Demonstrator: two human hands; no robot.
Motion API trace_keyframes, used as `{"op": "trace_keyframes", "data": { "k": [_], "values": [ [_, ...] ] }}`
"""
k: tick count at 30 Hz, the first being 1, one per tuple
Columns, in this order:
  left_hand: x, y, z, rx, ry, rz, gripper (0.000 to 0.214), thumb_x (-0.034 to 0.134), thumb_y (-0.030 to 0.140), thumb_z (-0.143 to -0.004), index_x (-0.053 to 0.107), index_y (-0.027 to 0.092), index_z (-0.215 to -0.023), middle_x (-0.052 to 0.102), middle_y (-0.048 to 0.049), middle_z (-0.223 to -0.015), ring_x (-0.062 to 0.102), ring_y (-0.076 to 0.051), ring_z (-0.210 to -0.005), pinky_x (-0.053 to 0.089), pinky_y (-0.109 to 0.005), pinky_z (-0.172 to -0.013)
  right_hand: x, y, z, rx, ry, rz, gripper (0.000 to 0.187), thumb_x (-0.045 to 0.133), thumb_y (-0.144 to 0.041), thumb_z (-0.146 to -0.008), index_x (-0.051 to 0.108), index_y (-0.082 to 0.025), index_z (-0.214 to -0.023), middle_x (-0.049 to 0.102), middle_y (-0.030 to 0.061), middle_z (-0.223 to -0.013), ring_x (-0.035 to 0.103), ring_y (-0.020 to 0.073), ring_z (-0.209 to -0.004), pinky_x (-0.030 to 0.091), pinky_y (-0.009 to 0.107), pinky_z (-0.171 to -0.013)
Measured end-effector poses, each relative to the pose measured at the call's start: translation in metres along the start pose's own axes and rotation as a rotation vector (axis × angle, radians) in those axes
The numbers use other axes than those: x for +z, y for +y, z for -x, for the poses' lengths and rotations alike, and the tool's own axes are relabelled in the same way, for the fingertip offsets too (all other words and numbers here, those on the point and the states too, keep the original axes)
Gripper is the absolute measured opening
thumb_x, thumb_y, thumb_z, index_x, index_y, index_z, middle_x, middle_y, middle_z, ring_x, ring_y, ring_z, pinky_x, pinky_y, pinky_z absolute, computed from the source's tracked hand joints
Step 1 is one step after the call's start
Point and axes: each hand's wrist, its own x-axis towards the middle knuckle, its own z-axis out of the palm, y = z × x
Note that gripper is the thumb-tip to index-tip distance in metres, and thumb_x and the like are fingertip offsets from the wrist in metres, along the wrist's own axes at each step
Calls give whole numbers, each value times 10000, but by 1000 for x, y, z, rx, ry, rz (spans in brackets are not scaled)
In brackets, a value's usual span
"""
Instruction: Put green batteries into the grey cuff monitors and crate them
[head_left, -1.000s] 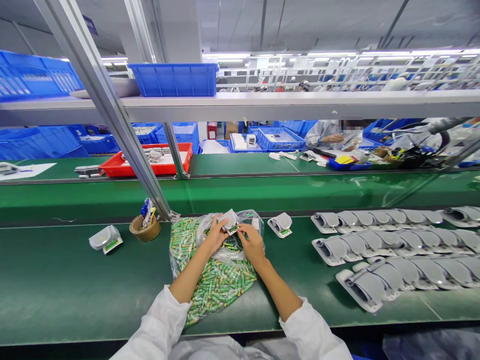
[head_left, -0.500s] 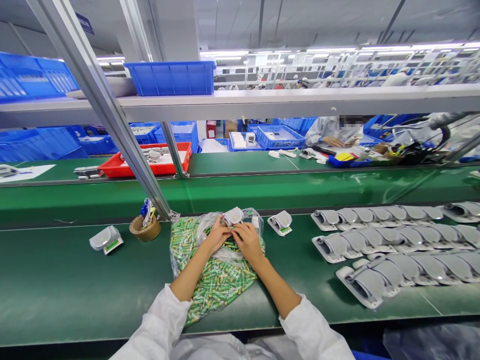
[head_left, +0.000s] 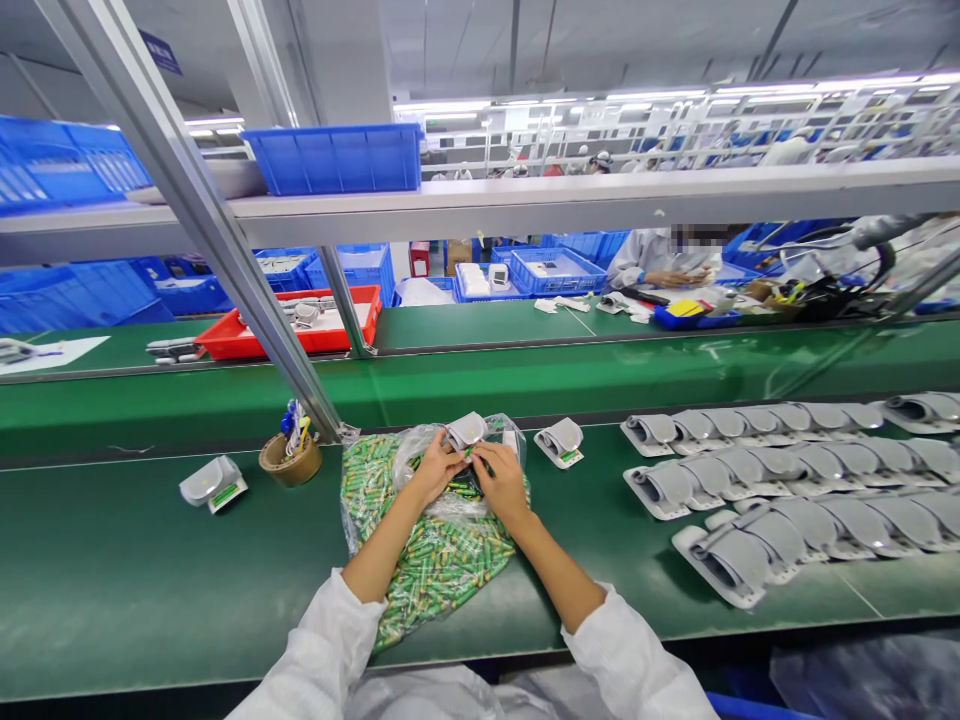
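We hold a small white-and-grey wrist cuff unit (head_left: 465, 432) just above a clear plastic bag (head_left: 495, 428), which lies on the green bench mat (head_left: 150, 560) and is full of green-and-yellow cylindrical batteries (head_left: 439, 570). Our left hand (head_left: 433, 472) is closed, its fingers gripping the lower edge of the unit, while our right hand (head_left: 501, 486) sits close beside it with its fingers bent inward; we cannot tell whether it grips the unit or a battery, as that spot is small and crowded. White cleanroom sleeves (head_left: 319, 650) cover both forearms up to the wrists. Just right of the bag, a matching cuff unit (head_left: 559, 442) stands alone on the mat, and further right, long overlapping rows of grey cuff units (head_left: 780, 480) fill the bench. To the left lie a white unit with a green label (head_left: 213, 484) and a brown tape roll (head_left: 290, 458) holding pens, beside an aluminium upright (head_left: 247, 300). Across the bench, a co-worker's hands (head_left: 671, 280) work near a blue tray (head_left: 682, 316), and a red tray (head_left: 289, 325) holds parts.
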Motion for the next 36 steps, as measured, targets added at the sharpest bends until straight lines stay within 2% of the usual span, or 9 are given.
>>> {"op": "trace_keyframes", "data": {
  "k": [3, 5, 7, 11, 17, 21, 26, 30, 36],
  "values": [
    [1, 0, -1, 12, 7, 18, 730, 933, 124, -642, 567, 251, -1261, 714, -90, -1266, 733, -234, -1124, 614, -422, -1046, -4, 1, -1, 135, 66, -3, 248, 534, -338, -1098, 754, -226, -1118, 751, 127, -1126, 690, 266, -1077, 613, 414, -851],
    [2, 0, -1, 13, 8, 30, 733, 934, 123, -638, 568, 249, -1261, 714, -89, -1270, 730, -225, -1118, 612, -407, -1042, -4, 3, -1, 196, 37, -30, 266, 538, -374, -1089, 745, -217, -1147, 718, 136, -1143, 683, 258, -1046, 612, 361, -735],
    [1, 0, -1, 10, 5, 33, 728, 937, 129, -644, 569, 246, -1261, 713, -87, -1254, 728, -210, -1089, 614, -382, -1016, -2, 6, -1, 215, 3, -42, 288, 612, -414, -1047, 742, -205, -1197, 685, 149, -1181, 675, 266, -1046, 611, 350, -692],
    [1, 1, 1, 4, -17, 12, 687, 940, 149, -671, 580, 249, -1248, 708, -73, -1234, 714, -162, -987, 612, -314, -924, 4, 12, 2, 227, -39, -22, 404, 746, -449, -947, 748, -194, -1259, 649, 169, -1241, 659, 293, -1071, 615, 368, -686],
    [4, 2, 4, -4, -40, 10, 724, 948, 156, -649, 585, 251, -1269, 703, -78, -1279, 699, -144, -948, 592, -277, -873, 3, 14, 1, 282, -80, -50, 398, 747, -465, -924, 768, -185, -1206, 633, 167, -1272, 665, 258, -1002, 609, 348, -675],
    [4, 3, 4, -12, -34, -3, 723, 946, 153, -637, 585, 243, -1257, 702, -72, -1267, 690, -138, -913, 583, -283, -859, 0, 9, -2, 308, -114, -61, 381, 747, -445, -894, 754, -166, -1152, 626, 164, -1273, 662, 245, -988, 603, 343, -683],
    [5, 4, 6, -20, -47, 1, 751, 904, 115, -631, 591, 240, -1302, 691, -79, -1285, 681, -128, -874, 593, -302, -872, -2, 2, -3, 311, -81, -46, 335, 742, -410, -865, 722, -177, -1105, 623, 155, -1254, 658, 237, -967, 588, 334, -663],
    [5, 4, 6, -21, -42, 4, 759, 910, 111, -624, 585, 240, -1298, 695, -76, -1264, 707, -151, -928, 611, -313, -900, -4, -4, -5, 274, -46, -57, 308, 725, -382, -869, 706, -181, -1101, 623, 152, -1234, 659, 247, -1003, 593, 344, -699],
    [4, 0, 1, 19, -13, -29, 803, 945, 129, -607, 555, 236, -1300, 719, -70, -1225, 738, -210, -1021, 616, -422, -1022, -11, -6, -6, 240, 9, -181, 290, 681, -386, -906, 639, -208, -1131, 606, 142, -1230, 632, 258, -1109, 617, 353, -775]
  ]
}}
